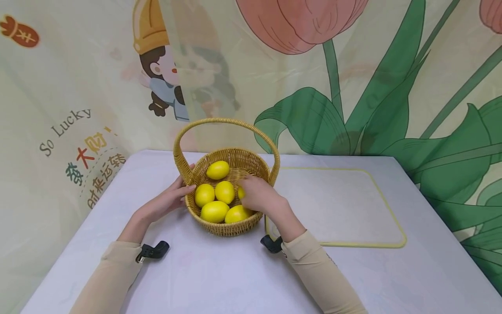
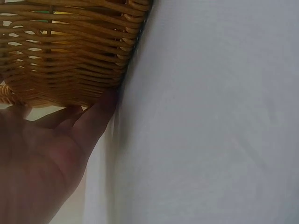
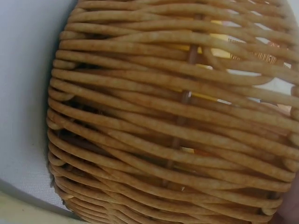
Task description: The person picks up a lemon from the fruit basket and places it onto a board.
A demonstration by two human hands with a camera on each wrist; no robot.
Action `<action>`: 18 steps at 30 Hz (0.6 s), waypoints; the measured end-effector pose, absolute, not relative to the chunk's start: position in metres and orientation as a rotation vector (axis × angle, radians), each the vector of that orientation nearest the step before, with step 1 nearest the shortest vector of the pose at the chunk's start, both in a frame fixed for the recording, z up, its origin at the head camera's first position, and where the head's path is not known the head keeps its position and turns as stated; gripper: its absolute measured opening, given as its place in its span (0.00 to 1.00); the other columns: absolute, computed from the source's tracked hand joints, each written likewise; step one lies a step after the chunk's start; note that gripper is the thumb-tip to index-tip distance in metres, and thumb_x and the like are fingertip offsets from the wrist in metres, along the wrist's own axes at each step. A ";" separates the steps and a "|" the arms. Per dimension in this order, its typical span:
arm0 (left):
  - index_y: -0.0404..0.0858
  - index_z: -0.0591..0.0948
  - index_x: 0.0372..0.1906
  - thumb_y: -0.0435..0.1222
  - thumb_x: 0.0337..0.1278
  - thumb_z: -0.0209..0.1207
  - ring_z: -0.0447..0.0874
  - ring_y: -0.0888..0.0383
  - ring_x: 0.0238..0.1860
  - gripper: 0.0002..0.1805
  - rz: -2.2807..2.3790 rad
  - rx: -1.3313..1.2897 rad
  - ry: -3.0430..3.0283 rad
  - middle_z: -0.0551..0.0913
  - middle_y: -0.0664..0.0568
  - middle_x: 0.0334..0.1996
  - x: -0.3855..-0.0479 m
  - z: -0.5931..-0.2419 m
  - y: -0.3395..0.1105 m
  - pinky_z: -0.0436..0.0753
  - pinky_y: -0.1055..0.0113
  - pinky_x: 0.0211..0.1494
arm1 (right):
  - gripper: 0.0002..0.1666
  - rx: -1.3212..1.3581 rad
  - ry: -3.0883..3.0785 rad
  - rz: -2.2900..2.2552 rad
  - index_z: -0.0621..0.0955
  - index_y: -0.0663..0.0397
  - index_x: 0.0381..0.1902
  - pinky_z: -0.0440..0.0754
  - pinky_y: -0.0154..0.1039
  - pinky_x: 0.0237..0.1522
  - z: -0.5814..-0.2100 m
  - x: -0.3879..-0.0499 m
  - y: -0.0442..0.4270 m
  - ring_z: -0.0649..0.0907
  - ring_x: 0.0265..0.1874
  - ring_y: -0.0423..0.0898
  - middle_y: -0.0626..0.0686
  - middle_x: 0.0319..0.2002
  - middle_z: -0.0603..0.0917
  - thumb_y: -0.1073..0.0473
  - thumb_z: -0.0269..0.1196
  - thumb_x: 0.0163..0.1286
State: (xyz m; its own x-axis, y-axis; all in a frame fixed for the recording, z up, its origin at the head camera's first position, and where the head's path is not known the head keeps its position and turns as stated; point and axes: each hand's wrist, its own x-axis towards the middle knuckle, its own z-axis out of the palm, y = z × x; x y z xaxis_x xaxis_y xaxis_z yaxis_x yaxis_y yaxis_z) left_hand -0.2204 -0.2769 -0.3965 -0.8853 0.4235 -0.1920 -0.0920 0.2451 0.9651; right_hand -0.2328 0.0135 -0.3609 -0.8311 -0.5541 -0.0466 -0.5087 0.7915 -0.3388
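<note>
A woven basket point(image 1: 225, 229) with a tall arched handle stands on the table, holding several yellow lemons point(image 1: 215, 212). My left hand point(image 1: 166, 201) lies against its left side, thumb near the rim; in the left wrist view the fingers of that hand point(image 2: 51, 154) touch the woven wall point(image 2: 70, 56) low down, fairly straight. Reaching over the right rim, my right hand point(image 1: 260, 196) has its fingers curled at a lemon point(image 1: 241, 192) that they partly cover. The basket's outer wall point(image 3: 163, 116) fills most of the right wrist view, hiding the fingers' work.
A pale rectangular board point(image 1: 337, 205) with a yellow edge lies flat to the right of the basket, under my right forearm's side. The white-covered table point(image 1: 204, 279) extends around both. Behind it hangs a printed cloth point(image 1: 98, 56) with tulips and cartoon figures.
</note>
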 end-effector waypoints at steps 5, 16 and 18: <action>0.62 0.32 0.79 0.48 0.75 0.47 0.39 0.42 0.81 0.43 1.690 0.320 2.116 0.31 0.50 0.82 -0.221 -0.396 -0.276 0.49 0.37 0.78 | 0.28 -0.822 2.830 -0.490 0.76 0.56 0.65 0.76 0.42 0.45 -0.362 -0.234 0.013 0.78 0.43 0.49 0.56 0.54 0.81 0.62 0.58 0.65; 0.65 0.32 0.78 0.46 0.76 0.46 0.39 0.42 0.80 0.42 1.765 0.297 2.036 0.31 0.50 0.81 -0.221 -0.400 -0.274 0.50 0.37 0.77 | 0.31 -0.853 2.791 -0.553 0.76 0.51 0.66 0.76 0.48 0.62 -0.365 -0.239 0.015 0.77 0.62 0.53 0.54 0.63 0.79 0.55 0.61 0.64; 0.65 0.32 0.78 0.46 0.76 0.46 0.39 0.41 0.80 0.42 1.766 0.289 2.036 0.31 0.49 0.81 -0.221 -0.400 -0.274 0.50 0.37 0.77 | 0.32 -0.866 2.779 -0.578 0.76 0.50 0.67 0.74 0.49 0.63 -0.364 -0.239 0.016 0.75 0.64 0.52 0.53 0.64 0.79 0.55 0.62 0.64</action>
State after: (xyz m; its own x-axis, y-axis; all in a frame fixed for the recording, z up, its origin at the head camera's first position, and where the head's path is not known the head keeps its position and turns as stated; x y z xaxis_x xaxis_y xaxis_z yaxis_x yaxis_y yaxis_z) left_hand -0.2209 -0.2743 -0.4002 -0.8869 0.4248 -0.1813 -0.1194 0.1682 0.9785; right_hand -0.2389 0.0160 -0.3641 -0.8160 -0.5759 -0.0494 -0.5085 0.7559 -0.4124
